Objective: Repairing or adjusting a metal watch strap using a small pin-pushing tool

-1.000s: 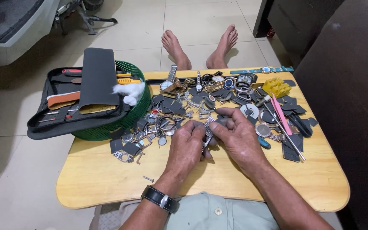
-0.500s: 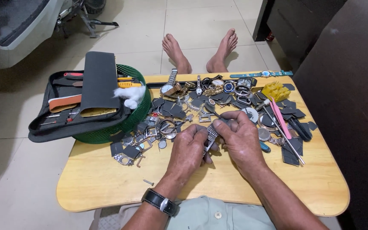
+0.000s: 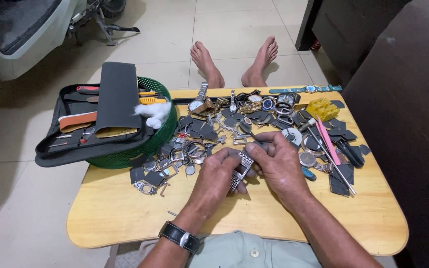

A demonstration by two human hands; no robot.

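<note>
Since the earlier frame, both hands have been drawn slightly nearer the body, grip unchanged. Left hand (image 3: 215, 174) and right hand (image 3: 277, 166) are clamped on a metal band (image 3: 241, 168), held between them just above the table (image 3: 125, 218). Band's long axis is noted running from upper right to lower left, top end at the right fingertips, lower end under the left thumb. Parts pile (image 3: 234, 124) lies just beyond.
</note>
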